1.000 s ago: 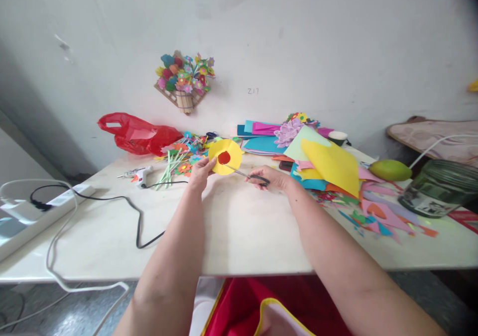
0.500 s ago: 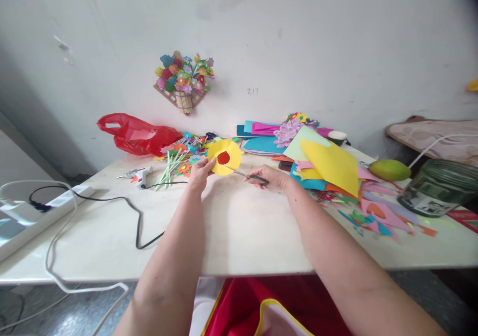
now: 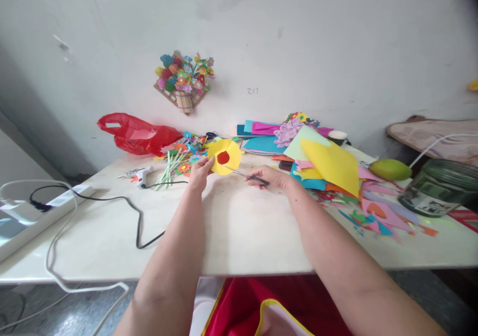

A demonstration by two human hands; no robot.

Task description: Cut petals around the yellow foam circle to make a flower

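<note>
Left hand (image 3: 200,171) pinches a red-centred yellow disc (image 3: 232,155) by its near-left edge, mid-scene over the table (image 3: 246,231). Right hand (image 3: 269,177) grips scissors (image 3: 258,179), blades at disc's near-right edge. Glue gun (image 3: 142,177) sits left; coloured sheets (image 3: 333,166) right, glass jar (image 3: 435,186) farther right.

hands (image 3: 200,173): 2 | yellow disc (image 3: 233,158): 1 | scissors (image 3: 258,180): 1 | jar (image 3: 435,189): 1 | scraps (image 3: 388,216): seemingly over ten
</note>
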